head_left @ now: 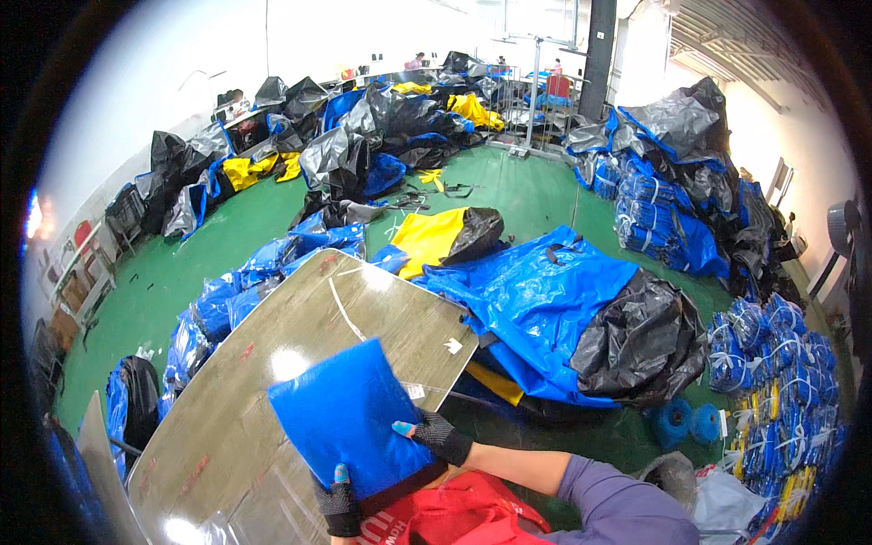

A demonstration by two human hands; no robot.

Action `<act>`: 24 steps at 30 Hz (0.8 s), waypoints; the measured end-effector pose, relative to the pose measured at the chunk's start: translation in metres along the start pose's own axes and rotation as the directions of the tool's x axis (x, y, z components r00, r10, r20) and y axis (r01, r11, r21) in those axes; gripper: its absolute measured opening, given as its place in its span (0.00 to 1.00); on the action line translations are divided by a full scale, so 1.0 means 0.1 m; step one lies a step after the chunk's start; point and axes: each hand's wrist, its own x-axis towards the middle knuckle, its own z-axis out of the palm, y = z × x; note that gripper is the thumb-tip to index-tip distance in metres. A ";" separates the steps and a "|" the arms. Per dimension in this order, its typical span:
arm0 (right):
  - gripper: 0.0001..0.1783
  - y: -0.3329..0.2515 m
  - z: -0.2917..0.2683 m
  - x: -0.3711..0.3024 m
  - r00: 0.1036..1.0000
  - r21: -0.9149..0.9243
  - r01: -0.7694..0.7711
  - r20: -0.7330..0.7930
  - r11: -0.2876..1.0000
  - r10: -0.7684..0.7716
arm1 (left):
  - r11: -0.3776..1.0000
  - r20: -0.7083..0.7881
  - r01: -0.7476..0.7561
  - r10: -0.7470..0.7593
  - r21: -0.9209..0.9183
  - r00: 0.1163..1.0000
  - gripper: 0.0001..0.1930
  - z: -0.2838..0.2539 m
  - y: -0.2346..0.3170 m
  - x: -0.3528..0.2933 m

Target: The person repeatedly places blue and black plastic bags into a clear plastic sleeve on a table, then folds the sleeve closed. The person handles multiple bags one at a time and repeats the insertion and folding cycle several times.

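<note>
A flat, folded blue tarpaulin (350,413) is held in front of me, tilted over the near side of a wood-patterned table (227,436). My left hand (339,502), in a dark fingertip-less glove, grips its lower left edge with the thumb on top. At the lower right edge, my right hand (436,436), gloved alike, pinches the sheet, thumb uppermost. The other fingers are partly hidden beneath it. A white strip (343,307) and a small white label (415,391) lie on the tabletop beyond the tarpaulin.
A big blue and black tarpaulin heap (545,309) borders the table's right side. Wrapped blue packs (204,313) line its left. Tied bundles (772,363) and blue twine spools (672,421) stand at right. Larger grey, black and yellow piles (381,127) cover the green floor farther back.
</note>
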 end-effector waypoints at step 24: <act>0.41 0.13 -0.90 -0.28 0.999 -0.082 -0.042 0.007 0.996 0.043 | 0.552 0.239 -0.391 0.329 0.737 0.914 0.25 -0.60 0.11 0.37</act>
